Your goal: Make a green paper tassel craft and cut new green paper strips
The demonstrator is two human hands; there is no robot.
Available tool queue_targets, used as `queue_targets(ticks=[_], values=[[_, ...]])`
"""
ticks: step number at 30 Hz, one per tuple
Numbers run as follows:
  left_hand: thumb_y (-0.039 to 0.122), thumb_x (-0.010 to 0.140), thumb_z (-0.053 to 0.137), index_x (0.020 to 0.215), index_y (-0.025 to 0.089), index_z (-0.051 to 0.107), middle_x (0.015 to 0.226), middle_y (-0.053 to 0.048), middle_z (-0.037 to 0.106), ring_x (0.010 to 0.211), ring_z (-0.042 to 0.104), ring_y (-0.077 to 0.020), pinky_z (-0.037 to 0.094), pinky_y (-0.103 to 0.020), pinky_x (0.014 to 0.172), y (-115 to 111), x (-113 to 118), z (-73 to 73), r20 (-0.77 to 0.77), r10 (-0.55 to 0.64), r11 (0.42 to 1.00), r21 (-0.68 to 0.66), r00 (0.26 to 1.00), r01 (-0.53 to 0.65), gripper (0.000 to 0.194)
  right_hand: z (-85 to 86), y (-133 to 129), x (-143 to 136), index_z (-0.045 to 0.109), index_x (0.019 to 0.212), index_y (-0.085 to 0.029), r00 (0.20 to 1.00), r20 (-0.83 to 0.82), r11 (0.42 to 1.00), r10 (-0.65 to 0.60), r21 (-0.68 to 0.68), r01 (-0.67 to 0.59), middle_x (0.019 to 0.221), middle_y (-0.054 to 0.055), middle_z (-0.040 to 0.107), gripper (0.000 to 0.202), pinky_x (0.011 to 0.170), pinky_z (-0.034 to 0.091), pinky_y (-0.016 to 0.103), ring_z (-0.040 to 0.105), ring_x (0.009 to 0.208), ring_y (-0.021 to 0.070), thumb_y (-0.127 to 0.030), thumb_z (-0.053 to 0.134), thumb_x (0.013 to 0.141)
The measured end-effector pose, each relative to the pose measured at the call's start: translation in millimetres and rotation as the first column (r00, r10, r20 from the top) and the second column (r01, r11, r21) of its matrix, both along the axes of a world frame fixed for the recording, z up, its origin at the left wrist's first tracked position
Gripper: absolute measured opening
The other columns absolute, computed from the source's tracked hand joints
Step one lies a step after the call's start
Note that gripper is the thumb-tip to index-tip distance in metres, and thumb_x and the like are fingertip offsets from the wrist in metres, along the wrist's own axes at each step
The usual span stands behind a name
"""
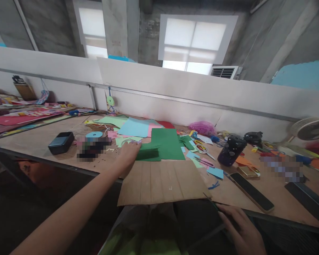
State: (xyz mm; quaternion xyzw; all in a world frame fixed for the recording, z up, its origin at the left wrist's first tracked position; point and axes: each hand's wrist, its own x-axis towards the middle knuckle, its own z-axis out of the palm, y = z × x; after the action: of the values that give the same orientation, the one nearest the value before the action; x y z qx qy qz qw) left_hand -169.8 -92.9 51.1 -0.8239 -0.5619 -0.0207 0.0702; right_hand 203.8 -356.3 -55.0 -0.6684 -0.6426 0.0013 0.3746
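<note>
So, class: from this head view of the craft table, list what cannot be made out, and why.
- Two blurred patches and: what lies there is masked.
- Right hand: dim, at the picture's bottom; its grip on a thin green strip is unclear.
- Left hand fingertips: hidden by the folded green paper.
- Fan: cut off by the right edge.

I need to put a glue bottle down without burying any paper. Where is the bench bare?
Bare wood lies left of the small black box, toward the near edge, and on the creased brown cardboard sheet. Crowded: the coloured paper stack beyond the left hand, and scraps around the dark purple tumbler and black phone.
</note>
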Motion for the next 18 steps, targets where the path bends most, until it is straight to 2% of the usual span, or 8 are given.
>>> queue_targets(ticks=[3,6,8,10,14,18], values=[[0.033,0.093,0.048,0.129,0.026,0.061,0.135,-0.011,0.062,0.119,0.059,-0.0299,0.042,-0.042,0.098,16,-11,-12.7,-0.013,-0.036,0.984,-0.176,0.999,0.033,0.038,-1.6,2,3,0.07,0.106,-0.028,1.0,0.003,1.0,0.018,-0.007,-0.018,0.109,0.003,0.07,0.027,0.082,0.054,0.022,0.068,0.1,0.0192,-0.046,0.054,0.092],[0.056,0.087,0.051,0.144,0.029,0.046,0.15,-0.009,0.046,0.13,0.05,-0.0291,0.042,-0.037,0.1,31,-19,-19.5,0.007,-0.053,0.957,-0.286,0.999,0.053,0.063,0.1,6,3,0.069,0.106,-0.028,1.0,0.008,1.0,0.027,-0.005,-0.027,0.11,0.003,0.069,0.026,0.086,0.053,0.024,0.067,0.102,0.0198,-0.044,0.054,0.092],[0.064,0.08,0.056,0.151,0.029,0.033,0.157,-0.011,0.034,0.139,0.039,-0.0325,0.039,-0.041,0.105,40,-20,-22.1,0.016,-0.045,0.948,-0.315,0.999,0.048,0.083,3.7,10,1,0.069,0.106,-0.027,0.999,0.005,0.999,0.039,-0.002,-0.039,0.111,0.004,0.068,0.026,0.088,0.052,0.025,0.066,0.103,0.02,-0.043,0.054,0.093],[0.068,0.076,0.058,0.153,0.03,0.029,0.159,-0.012,0.029,0.142,0.033,-0.0355,0.035,-0.047,0.107,47,-20,-25.5,0.02,-0.037,0.942,-0.334,0.999,0.041,0.091,8.7,17,-3,0.069,0.106,-0.027,0.998,-0.001,0.998,0.057,0.006,-0.057,0.11,0.004,0.068,0.025,0.088,0.051,0.026,0.065,0.103,0.0204,-0.042,0.055,0.093],[0.067,0.08,0.055,0.148,0.035,0.038,0.159,-0.012,0.029,0.143,0.03,-0.0386,0.026,-0.059,0.109,59,-15,-34.1,0.03,-0.032,0.953,-0.301,0.999,0.039,0.078,21.3,40,-18,0.07,0.104,-0.027,0.993,-0.009,0.992,0.121,-0.015,-0.122,0.105,0.006,0.068,0.023,0.086,0.051,0.029,0.065,0.1,0.0219,-0.039,0.054,0.094],[0.055,0.091,0.046,0.14,0.033,0.051,0.151,-0.011,0.045,0.136,0.039,-0.0363,0.025,-0.06,0.107,64,-11,-38.6,0.058,-0.014,0.984,-0.177,0.998,0.024,0.054,37.2,70,-30,0.07,0.104,-0.025,0.98,-0.017,0.979,0.199,-0.041,-0.2,0.103,0.007,0.067,0.023,0.083,0.051,0.031,0.064,0.097,0.0223,-0.033,0.05,0.096]])
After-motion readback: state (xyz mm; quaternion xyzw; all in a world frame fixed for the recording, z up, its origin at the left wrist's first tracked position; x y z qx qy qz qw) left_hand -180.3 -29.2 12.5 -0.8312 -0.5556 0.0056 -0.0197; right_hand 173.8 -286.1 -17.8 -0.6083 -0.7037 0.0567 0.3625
